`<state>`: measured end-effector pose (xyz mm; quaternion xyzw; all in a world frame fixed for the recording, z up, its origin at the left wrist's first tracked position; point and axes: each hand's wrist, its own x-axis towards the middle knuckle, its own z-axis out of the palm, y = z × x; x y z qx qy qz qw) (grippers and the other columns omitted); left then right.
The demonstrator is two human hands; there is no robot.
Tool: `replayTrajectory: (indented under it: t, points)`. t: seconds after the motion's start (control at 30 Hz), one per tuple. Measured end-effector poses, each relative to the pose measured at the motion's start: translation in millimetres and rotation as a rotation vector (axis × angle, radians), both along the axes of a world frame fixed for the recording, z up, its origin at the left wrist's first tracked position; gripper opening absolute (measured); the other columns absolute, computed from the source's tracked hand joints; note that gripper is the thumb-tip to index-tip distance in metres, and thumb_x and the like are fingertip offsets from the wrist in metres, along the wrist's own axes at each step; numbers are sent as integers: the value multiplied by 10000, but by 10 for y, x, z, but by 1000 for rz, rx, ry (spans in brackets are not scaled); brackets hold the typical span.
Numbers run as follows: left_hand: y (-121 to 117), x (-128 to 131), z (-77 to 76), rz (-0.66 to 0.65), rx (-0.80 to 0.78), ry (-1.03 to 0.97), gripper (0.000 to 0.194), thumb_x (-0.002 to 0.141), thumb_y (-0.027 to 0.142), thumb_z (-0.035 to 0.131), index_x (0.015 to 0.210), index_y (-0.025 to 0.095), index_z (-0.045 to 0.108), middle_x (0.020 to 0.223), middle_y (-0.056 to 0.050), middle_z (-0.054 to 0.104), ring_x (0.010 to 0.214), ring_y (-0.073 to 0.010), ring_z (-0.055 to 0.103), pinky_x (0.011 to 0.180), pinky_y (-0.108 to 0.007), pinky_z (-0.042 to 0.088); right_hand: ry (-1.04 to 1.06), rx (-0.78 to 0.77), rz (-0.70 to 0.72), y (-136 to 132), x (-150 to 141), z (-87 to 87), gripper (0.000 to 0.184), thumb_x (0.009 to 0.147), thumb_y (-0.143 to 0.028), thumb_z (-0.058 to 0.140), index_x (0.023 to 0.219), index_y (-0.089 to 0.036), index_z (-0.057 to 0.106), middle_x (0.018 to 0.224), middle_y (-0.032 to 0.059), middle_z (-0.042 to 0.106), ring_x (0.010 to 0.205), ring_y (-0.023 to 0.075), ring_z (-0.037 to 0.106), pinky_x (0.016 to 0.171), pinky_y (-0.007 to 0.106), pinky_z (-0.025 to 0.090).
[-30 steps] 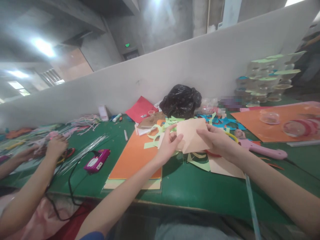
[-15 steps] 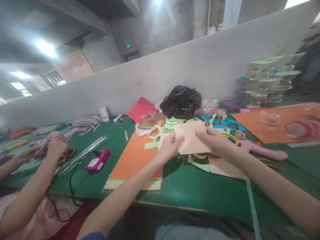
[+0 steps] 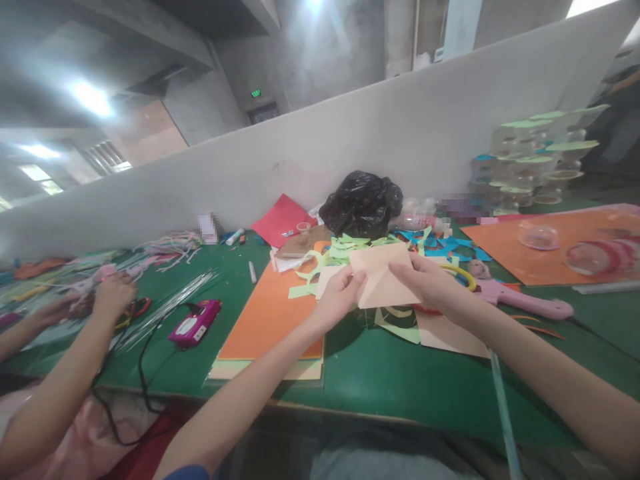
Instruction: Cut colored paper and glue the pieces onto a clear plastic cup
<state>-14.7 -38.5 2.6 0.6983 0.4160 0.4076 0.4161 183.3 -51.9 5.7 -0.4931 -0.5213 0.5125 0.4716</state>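
Observation:
A cream sheet of paper [image 3: 385, 273] with a faint crease is held up over the green table. My left hand [image 3: 343, 290] pinches its left edge between thumb and fingers. On the right edge, my right hand [image 3: 425, 280] grips it the same way, thumb on top. Beneath and behind the sheet lie light green paper scraps [image 3: 350, 248]. Just right of my right hand are a yellow ring-shaped thing [image 3: 463, 275] and a pink glue gun [image 3: 530, 301]. More cream paper [image 3: 453, 335] rests under my right wrist.
Orange sheets [image 3: 275, 327] are stacked to the left, near a purple device [image 3: 196, 325] with a black cable. A black plastic bag [image 3: 363, 205] sits by the wall. Another person's hand [image 3: 115, 293] works at far left. Stacked clear cups [image 3: 535, 160] stand back right.
The cream paper now shows a slight diagonal bend or crease between my hands, where it looked flatter before. Both hands stay in nearly the same place.

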Motion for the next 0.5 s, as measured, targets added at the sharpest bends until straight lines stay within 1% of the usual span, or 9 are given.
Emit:
replayTrajectory:
  t: [0.13, 0.23, 0.4, 0.5]
  points:
    - [3, -7, -2, -1, 23, 40, 465, 961, 545, 477, 1100, 149, 678, 1058, -77, 725, 1014, -233, 646, 892, -325, 488, -28, 4, 42, 32, 21, -43, 418, 911, -433, 587, 1254, -196, 621, 1011, 91, 752, 858, 221, 711, 670, 280, 566]
    - [4, -7, 3, -3, 23, 43, 457, 968, 531, 468, 1107, 149, 677, 1085, -84, 724, 1043, -238, 641, 921, -331, 479, -58, -4, 21, 40, 11, -39, 381, 913, -437, 590, 1197, -190, 648, 1027, 93, 754, 847, 217, 709, 652, 268, 555]
    - [-8, 3, 14, -9, 7, 28, 440, 964, 511, 473, 1105, 146, 673, 1091, -90, 723, 1068, -246, 641, 919, -332, 483, -115, -8, -29, 13, -14, 16, 338, 893, -426, 605, 1111, -177, 671, 938, 90, 753, 771, 210, 694, 604, 269, 534]
    - [-15, 10, 17, 5, 13, 40, 419, 957, 501, 477, 1059, 146, 674, 1040, -81, 720, 1016, -233, 641, 891, -326, 486, -162, 41, -52, 7, -10, 12, 347, 867, -463, 625, 1053, -174, 672, 866, 78, 741, 736, 206, 675, 591, 270, 518]
